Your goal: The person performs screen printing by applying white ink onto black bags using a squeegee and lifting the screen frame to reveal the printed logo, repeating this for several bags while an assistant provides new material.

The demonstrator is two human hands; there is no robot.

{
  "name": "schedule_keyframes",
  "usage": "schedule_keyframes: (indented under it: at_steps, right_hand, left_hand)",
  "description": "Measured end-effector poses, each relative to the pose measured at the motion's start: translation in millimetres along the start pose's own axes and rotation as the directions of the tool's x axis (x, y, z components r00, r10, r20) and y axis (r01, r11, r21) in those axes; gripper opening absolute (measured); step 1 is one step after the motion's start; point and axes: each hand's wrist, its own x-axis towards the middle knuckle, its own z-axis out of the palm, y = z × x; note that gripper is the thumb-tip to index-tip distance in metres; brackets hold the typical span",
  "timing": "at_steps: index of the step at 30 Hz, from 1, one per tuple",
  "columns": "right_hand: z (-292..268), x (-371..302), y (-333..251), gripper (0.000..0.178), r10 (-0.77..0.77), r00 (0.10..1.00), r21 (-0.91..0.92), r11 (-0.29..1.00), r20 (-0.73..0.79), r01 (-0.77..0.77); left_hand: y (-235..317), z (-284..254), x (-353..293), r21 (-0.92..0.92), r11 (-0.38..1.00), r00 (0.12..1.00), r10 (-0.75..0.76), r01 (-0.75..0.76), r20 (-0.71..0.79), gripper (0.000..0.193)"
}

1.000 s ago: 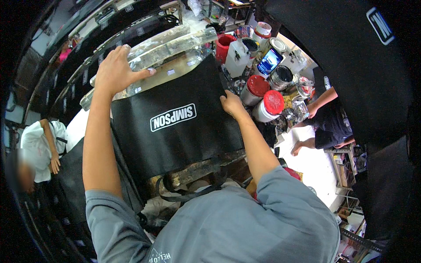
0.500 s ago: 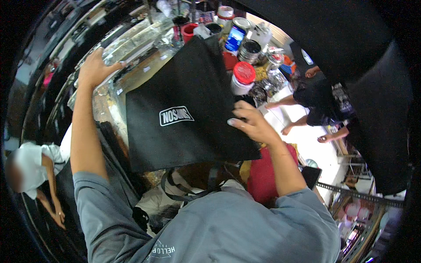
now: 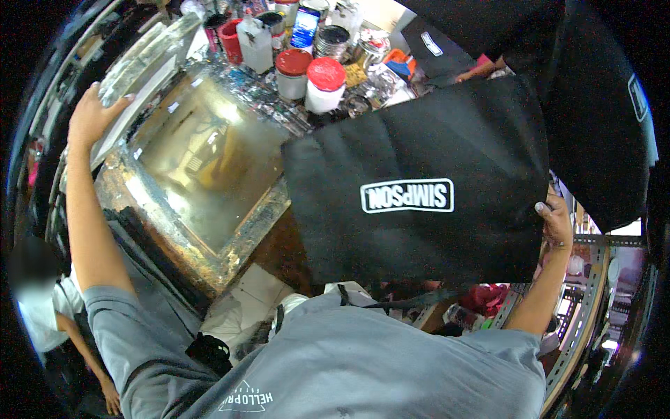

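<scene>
My right hand (image 3: pixel 556 218) grips the right edge of a black fabric bag (image 3: pixel 335 188), thumb on top. The bag hangs spread out, with a white printed label facing up and a dark strap at its near edge. My left hand (image 3: pixel 94 119) is closed on the edge of a raised, paint-crusted screen frame (image 3: pixel 150 59), its thumb over the near side. Between my hands lies a glossy amber board (image 3: pixel 209 160) with worn, stained edges. Part of its right side is hidden behind the bag.
Beyond the board stand a red-lidded white jar (image 3: pixel 324 87), another red-lidded jar (image 3: pixel 293 73), a white jug (image 3: pixel 255 45) and a phone (image 3: pixel 305 28) with a lit screen. Another person's hand (image 3: pixel 481 70) shows behind the bag; a person (image 3: pixel 52 314) is at the left.
My right hand has carried the bag to the right, off the board, whose glossy surface now shows. The left hand stays at the screen frame; the whole view has shifted.
</scene>
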Motion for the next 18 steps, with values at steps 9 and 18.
schedule_keyframes:
  at_steps: [9,18]
  right_hand:
    - [-35,38,173,0.045,0.317,0.948,-0.611,0.754,0.022,-0.239]
    - [34,105,300,0.060,0.412,0.868,-0.526,0.691,-0.276,-0.496]
  left_hand:
    - [-8,22,9,-0.037,0.999,0.999,0.023,-0.024,-0.033,0.108]
    - [-34,32,17,-0.030,1.000,1.000,0.007,-0.007,-0.003,0.108]
